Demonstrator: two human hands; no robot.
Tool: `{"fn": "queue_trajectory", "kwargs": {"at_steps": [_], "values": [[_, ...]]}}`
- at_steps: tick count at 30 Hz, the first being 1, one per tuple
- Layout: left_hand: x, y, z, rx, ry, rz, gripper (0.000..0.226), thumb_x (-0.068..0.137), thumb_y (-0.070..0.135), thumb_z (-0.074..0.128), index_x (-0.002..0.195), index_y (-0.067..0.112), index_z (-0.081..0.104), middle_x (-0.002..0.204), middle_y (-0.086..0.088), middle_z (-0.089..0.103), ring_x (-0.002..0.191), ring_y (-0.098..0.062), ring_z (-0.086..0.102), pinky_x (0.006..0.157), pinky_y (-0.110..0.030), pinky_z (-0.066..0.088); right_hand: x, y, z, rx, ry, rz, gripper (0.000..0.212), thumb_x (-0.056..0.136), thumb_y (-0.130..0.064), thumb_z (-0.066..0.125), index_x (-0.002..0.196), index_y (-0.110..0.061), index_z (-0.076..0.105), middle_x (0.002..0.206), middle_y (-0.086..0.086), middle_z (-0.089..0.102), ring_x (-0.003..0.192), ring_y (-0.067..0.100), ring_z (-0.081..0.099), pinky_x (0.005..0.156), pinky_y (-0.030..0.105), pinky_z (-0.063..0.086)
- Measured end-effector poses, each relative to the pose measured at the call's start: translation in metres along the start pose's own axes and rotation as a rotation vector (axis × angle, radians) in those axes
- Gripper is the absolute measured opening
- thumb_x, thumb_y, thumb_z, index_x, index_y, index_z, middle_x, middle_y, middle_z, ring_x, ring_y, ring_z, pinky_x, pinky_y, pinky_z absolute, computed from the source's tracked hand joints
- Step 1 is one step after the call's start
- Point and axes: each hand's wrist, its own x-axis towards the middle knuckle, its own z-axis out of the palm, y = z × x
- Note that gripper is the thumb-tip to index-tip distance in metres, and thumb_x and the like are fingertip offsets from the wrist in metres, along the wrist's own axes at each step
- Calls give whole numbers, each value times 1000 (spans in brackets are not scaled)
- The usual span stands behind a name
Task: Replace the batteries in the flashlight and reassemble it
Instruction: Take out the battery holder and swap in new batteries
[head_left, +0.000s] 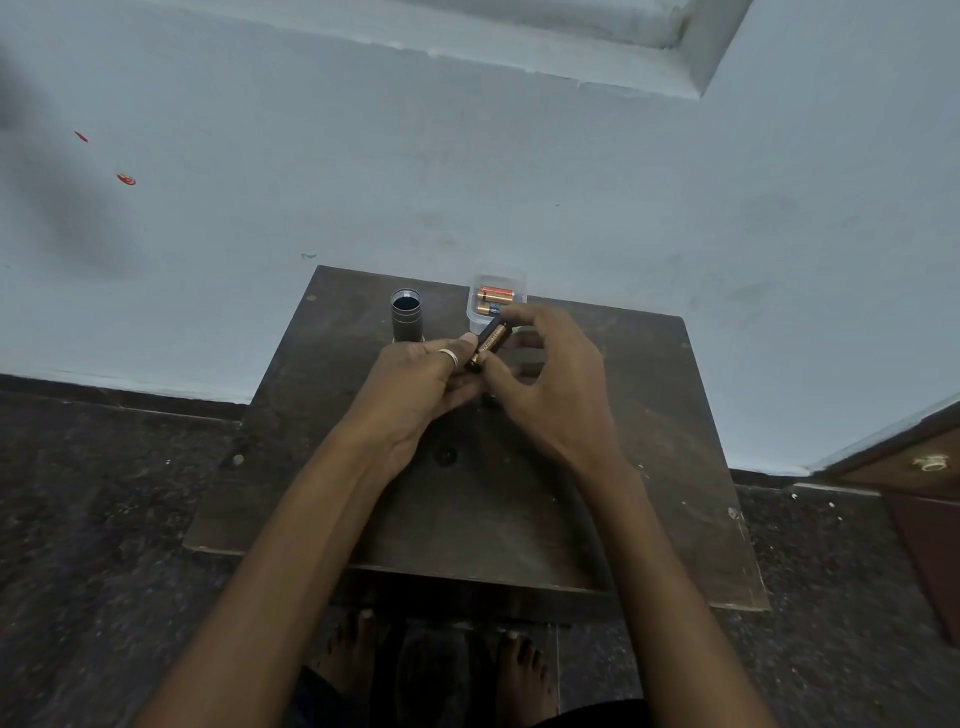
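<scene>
Above the middle of the dark wooden table (613, 467), both hands meet round a black battery holder (488, 345) with a copper-and-black battery in it. My left hand (421, 395) grips its lower end. My right hand (550, 384) pinches its upper part with thumb and fingers. The flashlight body (407, 315), a dark tube, stands upright with its open end up at the table's far edge, left of the hands. Right of it, a clear plastic case (496, 299) holds two more copper-topped batteries.
The table stands against a pale blue wall (467, 171). A small dark round piece (445, 455) lies on the table below the hands. Dark stone floor surrounds the table; a wooden door (914, 467) is at the right. My bare feet show below the near edge.
</scene>
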Motion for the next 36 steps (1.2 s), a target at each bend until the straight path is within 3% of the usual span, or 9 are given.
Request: {"fn": "queue_trajectory", "kwargs": {"at_steps": [6, 10, 14, 22, 27, 31, 36], "values": [[0, -3, 1, 59, 40, 40, 33, 98, 14, 61, 71, 10, 81, 72, -8, 77, 71, -13, 75, 65, -19, 58, -2, -3, 0, -142, -39, -76, 53, 84, -25, 72, 132, -11, 54, 118, 4, 66, 101, 17, 66, 79, 40, 58], [1, -5, 0, 90, 73, 40, 22, 96, 13, 64, 82, 7, 80, 73, -4, 77, 72, -11, 74, 66, -19, 58, -4, -6, 0, -261, -50, -99, 52, 85, -29, 69, 131, -12, 50, 113, 3, 68, 98, 20, 66, 76, 41, 57], [2, -6, -2, 153, 86, 41, 19, 95, 15, 65, 87, 7, 80, 86, -10, 79, 83, -15, 75, 71, -21, 59, -6, -9, 2, -323, -50, -111, 54, 86, -26, 69, 133, -10, 49, 107, 7, 69, 94, 24, 67, 72, 41, 56], [1, -6, 1, 149, 46, 56, 28, 96, 14, 64, 75, 12, 81, 77, -8, 78, 74, -11, 74, 66, -18, 58, -6, -8, -1, -255, -57, -97, 53, 84, -20, 69, 132, -11, 48, 103, 6, 73, 91, 23, 71, 76, 40, 57], [0, -5, 1, 141, 47, 65, 25, 97, 13, 62, 80, 7, 80, 71, -7, 77, 69, -10, 74, 64, -17, 57, -7, -7, -2, -231, -71, -114, 48, 85, -19, 69, 128, -10, 49, 103, 9, 73, 87, 24, 71, 74, 43, 58], [1, -4, 2, 107, 46, 64, 33, 97, 12, 62, 69, 10, 80, 66, -5, 75, 65, -8, 73, 61, -16, 56, -4, -2, -5, -179, -117, -93, 39, 86, -24, 68, 121, -13, 56, 106, 4, 71, 93, 21, 69, 80, 42, 57], [5, -5, 0, 101, 76, 32, 30, 96, 15, 64, 70, 9, 79, 75, -7, 77, 77, -13, 75, 68, -19, 59, 0, 6, -7, -118, -149, -98, 44, 89, -21, 75, 129, -9, 62, 117, 7, 70, 103, 19, 68, 88, 37, 58]]}}
